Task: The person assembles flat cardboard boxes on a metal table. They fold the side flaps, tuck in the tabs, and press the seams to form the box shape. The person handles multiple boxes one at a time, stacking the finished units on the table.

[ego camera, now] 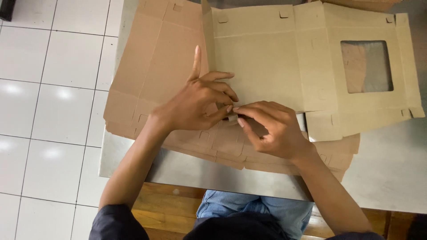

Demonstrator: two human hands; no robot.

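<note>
Cardboard box blank (267, 66), flat and unfolded with a square window cut-out (367, 66), lies atop a stack of similar blanks (147, 89) on the steel desk (387, 169). In the head view, both hands meet at its near edge: the left hand (195, 104) and right hand (271, 129) each have a narrow grip pinching a small tab (232, 116), apparently steadying it for folding.

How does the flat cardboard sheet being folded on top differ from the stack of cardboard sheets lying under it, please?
The top cardboard sheet has a square window cut-out in view; the stack beneath shows none. The top sheet has one flap standing up along its left edge, while the stack lies flat. Both hands, left hand and right hand, pinch the top sheet's near edge, not the stack. Both are brown die-cut cardboard on the metal table.
</note>
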